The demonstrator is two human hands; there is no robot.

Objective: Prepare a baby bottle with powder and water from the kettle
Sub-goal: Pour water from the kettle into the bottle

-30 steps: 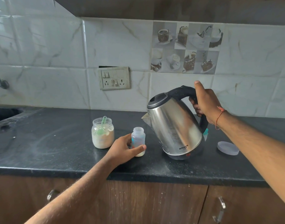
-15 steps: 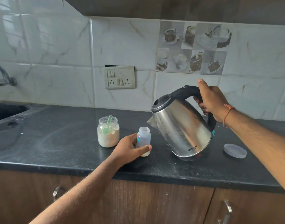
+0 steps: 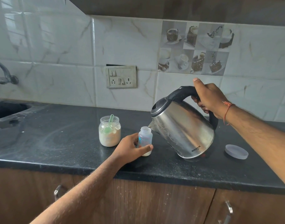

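The right hand (image 3: 209, 101) is gripping and tipping the kettle (image 3: 182, 128), its spout hanging just right of the upright baby bottle's (image 3: 145, 139) open mouth, which the left hand (image 3: 130, 149) is clasping beside the powder jar (image 3: 109, 131).

The steel kettle (image 3: 182, 130), at right of centre in the frame, now tilts further than a second ago, and the right hand (image 3: 209, 98) carries it leftward. Its spout now sits just beside the open mouth of the baby bottle (image 3: 145, 138); whether water is flowing is hard to tell.
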